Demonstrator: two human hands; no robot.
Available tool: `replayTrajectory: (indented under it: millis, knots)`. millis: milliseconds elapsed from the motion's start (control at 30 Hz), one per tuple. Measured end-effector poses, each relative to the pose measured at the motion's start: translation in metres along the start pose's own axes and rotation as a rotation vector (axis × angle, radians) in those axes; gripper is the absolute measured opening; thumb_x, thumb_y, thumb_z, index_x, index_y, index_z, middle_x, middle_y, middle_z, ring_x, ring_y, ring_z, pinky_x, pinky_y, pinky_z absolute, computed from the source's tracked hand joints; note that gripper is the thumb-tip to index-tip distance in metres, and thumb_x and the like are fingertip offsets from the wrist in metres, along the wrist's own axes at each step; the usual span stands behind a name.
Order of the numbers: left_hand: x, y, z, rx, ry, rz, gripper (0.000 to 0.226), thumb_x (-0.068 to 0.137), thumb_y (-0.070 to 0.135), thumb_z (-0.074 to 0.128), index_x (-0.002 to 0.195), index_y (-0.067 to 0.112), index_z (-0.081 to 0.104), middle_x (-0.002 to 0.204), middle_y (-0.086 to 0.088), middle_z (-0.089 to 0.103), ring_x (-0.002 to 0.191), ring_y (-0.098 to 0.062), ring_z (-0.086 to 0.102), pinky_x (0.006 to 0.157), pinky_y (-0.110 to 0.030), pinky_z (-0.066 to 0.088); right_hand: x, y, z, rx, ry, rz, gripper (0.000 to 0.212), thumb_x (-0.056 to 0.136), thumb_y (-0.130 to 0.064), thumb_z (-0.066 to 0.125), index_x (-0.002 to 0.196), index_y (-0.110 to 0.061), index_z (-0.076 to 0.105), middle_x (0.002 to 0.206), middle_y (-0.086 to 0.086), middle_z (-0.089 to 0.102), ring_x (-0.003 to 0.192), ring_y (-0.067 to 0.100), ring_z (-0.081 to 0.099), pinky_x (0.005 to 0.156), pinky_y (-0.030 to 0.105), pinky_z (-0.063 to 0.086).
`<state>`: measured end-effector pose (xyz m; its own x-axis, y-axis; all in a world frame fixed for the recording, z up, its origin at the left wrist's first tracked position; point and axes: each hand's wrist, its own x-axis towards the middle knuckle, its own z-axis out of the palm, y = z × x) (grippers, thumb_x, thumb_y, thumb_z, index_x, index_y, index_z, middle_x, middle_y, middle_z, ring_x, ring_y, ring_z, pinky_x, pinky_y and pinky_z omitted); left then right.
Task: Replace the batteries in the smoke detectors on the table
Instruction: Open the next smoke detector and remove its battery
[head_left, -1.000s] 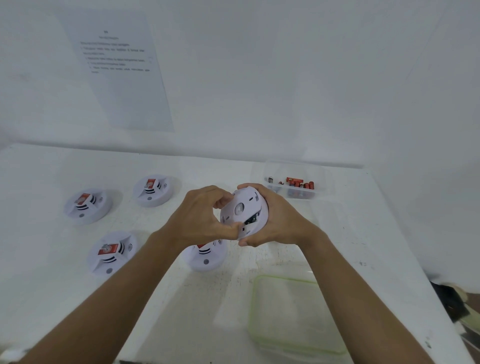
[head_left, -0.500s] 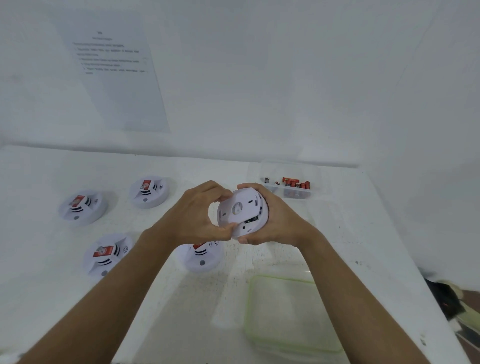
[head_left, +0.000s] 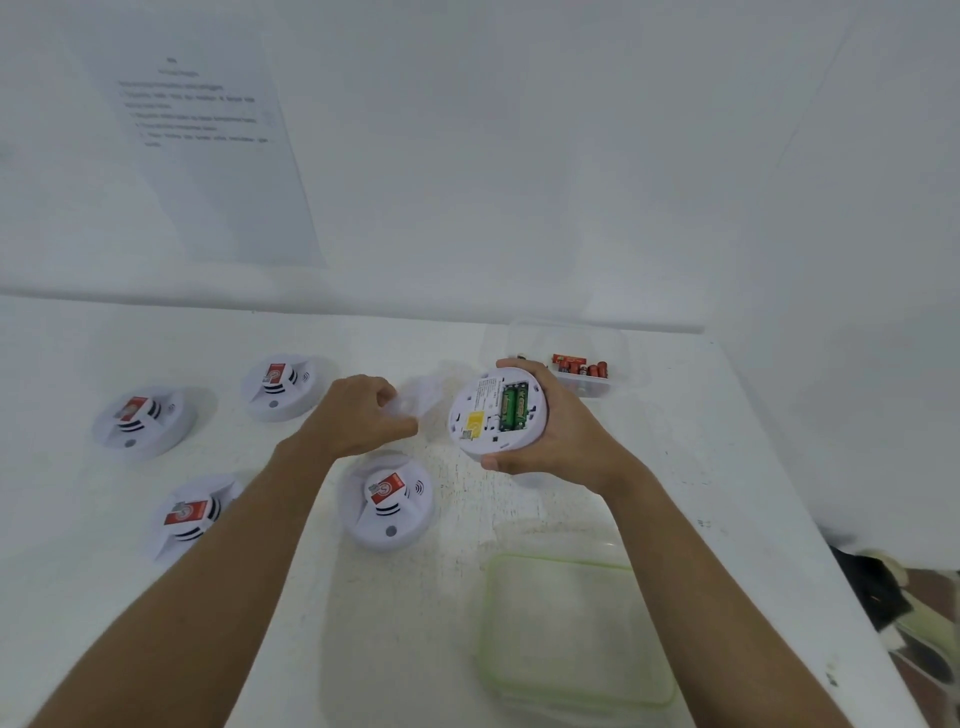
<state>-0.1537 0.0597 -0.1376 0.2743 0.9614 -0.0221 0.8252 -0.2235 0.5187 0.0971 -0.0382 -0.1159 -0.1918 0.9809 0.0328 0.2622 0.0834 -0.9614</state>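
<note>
Detector (head_left: 496, 415) was held back-up above the table (head_left: 701, 441), green batteries (head_left: 514, 408) exposed, my right hand (head_left: 561, 441) curled round its rim | left hand (head_left: 358, 421) just beside it, fingers pinching a blurred white cover (head_left: 421, 402) | I saw a bare gap between both hands; green-rimmed container (head_left: 571, 623) lay near the front edge.

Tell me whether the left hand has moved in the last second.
Yes. The left hand has pulled left, away from the held detector, holding its cover; against the near detector it has shifted left.
</note>
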Motion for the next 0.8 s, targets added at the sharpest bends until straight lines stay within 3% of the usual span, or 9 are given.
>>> replayTrajectory:
  millis: [100,167,267,333,400,467,567,700,800]
  knots:
    - [0.01,-0.001,0.007,0.054,-0.026,-0.032,0.045,0.063,0.041,0.075,0.086,0.003,0.069,0.083,-0.01,0.067,0.076,-0.019,0.057,0.061,-0.024,0.041,0.0,0.002,0.0,0.004,0.016,-0.006,0.089,0.063,0.001,0.092,0.135,-0.025,0.046,0.118,-0.037,0.053,0.116,-0.006,0.056,0.083,0.024,0.058]
    - [0.014,-0.002,0.01,0.073,-0.022,-0.032,0.041,0.066,0.037,0.078,0.078,-0.001,0.068,0.073,-0.012,0.064,0.065,-0.017,0.051,0.055,-0.024,0.035,0.0,0.004,-0.001,0.011,0.025,-0.008,0.088,0.064,0.0,0.092,0.135,-0.024,0.047,0.121,-0.032,0.055,0.117,-0.005,0.057,0.084,0.021,0.056]
    - [0.013,-0.002,0.012,0.081,-0.03,-0.023,0.041,0.07,0.032,0.076,0.059,0.003,0.05,0.054,-0.002,0.039,0.054,-0.014,0.034,0.05,-0.023,0.025,0.0,0.007,0.0,0.022,0.05,-0.014,0.089,0.064,-0.001,0.092,0.137,-0.021,0.047,0.129,-0.024,0.054,0.118,-0.005,0.056,0.089,0.018,0.053]
    - [0.01,-0.002,0.012,0.136,-0.061,-0.011,0.032,0.078,0.032,0.074,0.071,0.005,0.058,0.068,-0.002,0.048,0.07,-0.02,0.047,0.061,-0.024,0.033,0.0,0.008,0.001,0.034,0.066,-0.011,0.09,0.063,-0.003,0.093,0.138,-0.022,0.047,0.134,-0.015,0.054,0.12,-0.001,0.057,0.094,0.022,0.053]
    - [0.01,-0.003,0.014,0.153,-0.016,0.052,0.034,0.086,0.028,0.071,0.109,0.003,0.067,0.105,-0.012,0.06,0.105,-0.028,0.054,0.088,-0.032,0.039,-0.002,0.009,0.002,0.046,0.06,-0.002,0.09,0.063,-0.005,0.094,0.138,-0.024,0.048,0.134,-0.01,0.056,0.122,0.003,0.058,0.097,0.026,0.054]
    - [0.001,0.007,0.012,-0.007,0.126,0.107,0.036,0.091,0.023,0.066,0.125,0.011,0.064,0.123,-0.007,0.06,0.112,-0.023,0.055,0.095,-0.031,0.04,-0.004,0.008,0.005,0.061,0.043,0.011,0.091,0.062,-0.009,0.095,0.138,-0.027,0.048,0.133,-0.009,0.059,0.123,0.006,0.058,0.096,0.029,0.055]
    - [-0.02,0.035,0.002,-0.358,0.113,0.054,0.017,0.098,0.027,0.057,0.111,0.024,0.066,0.11,0.011,0.067,0.093,-0.007,0.064,0.08,-0.021,0.047,-0.006,0.004,0.009,0.104,0.016,0.024,0.095,0.064,-0.009,0.094,0.143,-0.028,0.046,0.134,-0.009,0.06,0.125,0.01,0.058,0.096,0.032,0.057]
    - [-0.046,0.056,-0.008,-0.855,-0.193,-0.07,0.024,0.099,0.03,0.055,0.113,0.011,0.059,0.101,-0.009,0.074,0.089,-0.026,0.071,0.073,-0.035,0.056,-0.009,-0.001,0.016,0.174,0.003,0.021,0.103,0.063,-0.006,0.092,0.149,-0.026,0.039,0.139,-0.006,0.056,0.126,0.013,0.058,0.098,0.037,0.056]
    - [-0.055,0.057,-0.011,-1.069,-0.166,-0.119,0.029,0.097,0.023,0.059,0.119,0.005,0.055,0.103,-0.017,0.073,0.095,-0.036,0.07,0.079,-0.043,0.057,-0.01,-0.003,0.023,0.267,0.033,0.01,0.097,0.069,-0.006,0.089,0.15,-0.024,0.039,0.14,-0.004,0.056,0.127,0.015,0.058,0.1,0.037,0.055]
